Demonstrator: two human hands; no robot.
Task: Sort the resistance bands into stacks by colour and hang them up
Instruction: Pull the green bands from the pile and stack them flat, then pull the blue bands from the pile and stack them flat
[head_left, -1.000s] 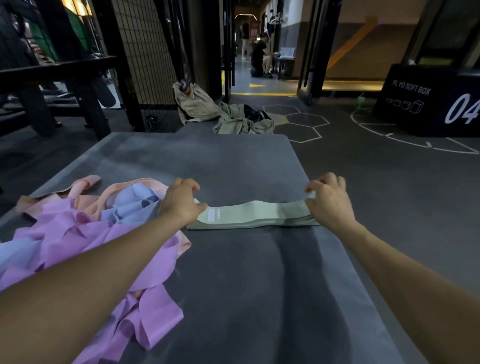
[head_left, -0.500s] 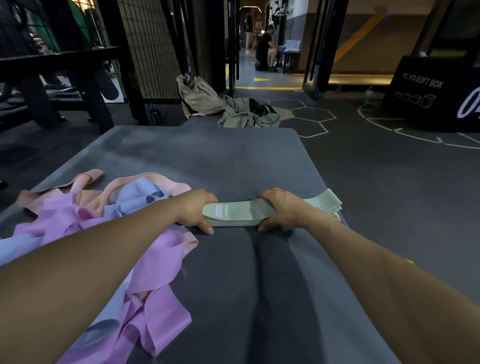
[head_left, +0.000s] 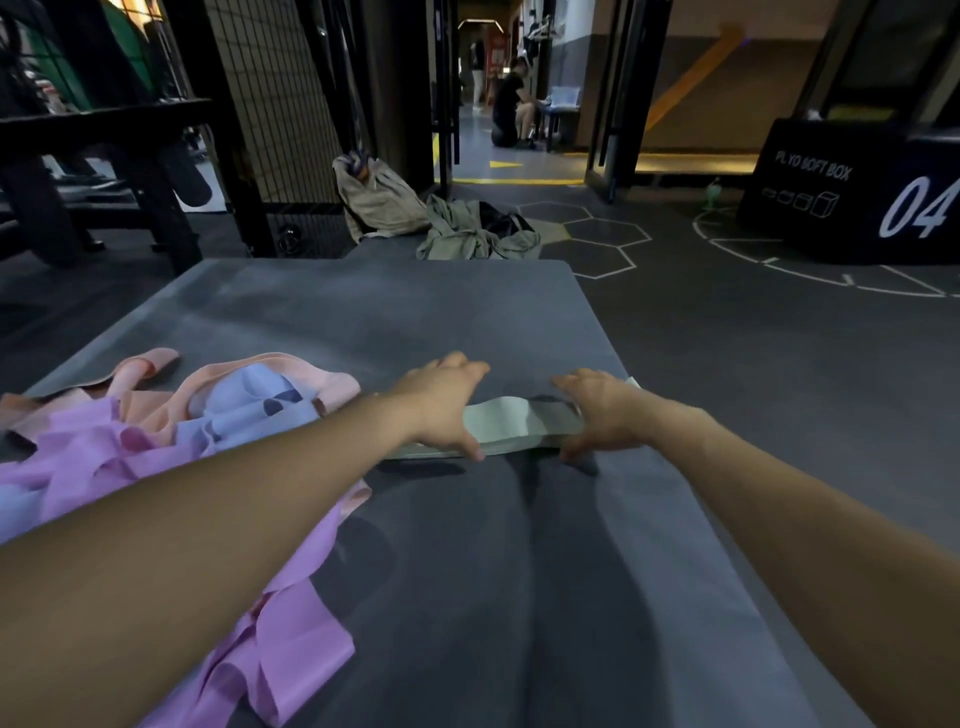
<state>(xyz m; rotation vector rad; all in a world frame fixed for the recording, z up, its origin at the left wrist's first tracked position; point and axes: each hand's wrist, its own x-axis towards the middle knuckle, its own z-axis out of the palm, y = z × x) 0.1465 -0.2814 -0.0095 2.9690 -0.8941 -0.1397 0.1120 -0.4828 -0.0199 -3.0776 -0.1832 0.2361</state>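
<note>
Head view, green stack: the pale green resistance bands (head_left: 519, 428) lie flat in a folded pile at the middle of the frame, on the grey mat (head_left: 395, 317).
Head view, left hand: the left hand (head_left: 441, 410) rests on the pile's left end, fingers straight and a little spread, thumb down at the near edge; it presses rather than pinches.
Head view, right hand: the right hand (head_left: 602, 415) covers the pile's right end, fingers stretched forward and pointing left, thumb at the near edge. Whether the fingertips tuck under the far edge I cannot tell, as the hand itself hides them.
Head view, unsorted heap: purple bands (head_left: 130, 457), peach bands (head_left: 291, 374) and pale blue bands (head_left: 244, 410) lie tangled in the left of the frame, just beside the left forearm.
Handling, green stack: probably light, soft and limp, with layers that could slide over each other; it should sag if lifted from one end only.
Where to hold: likely best pinched through all layers at both ends, or gathered at the fold in the middle, so the pile stays together for hanging.
Risk: a loose grip may let the lower bands slip out.
</note>
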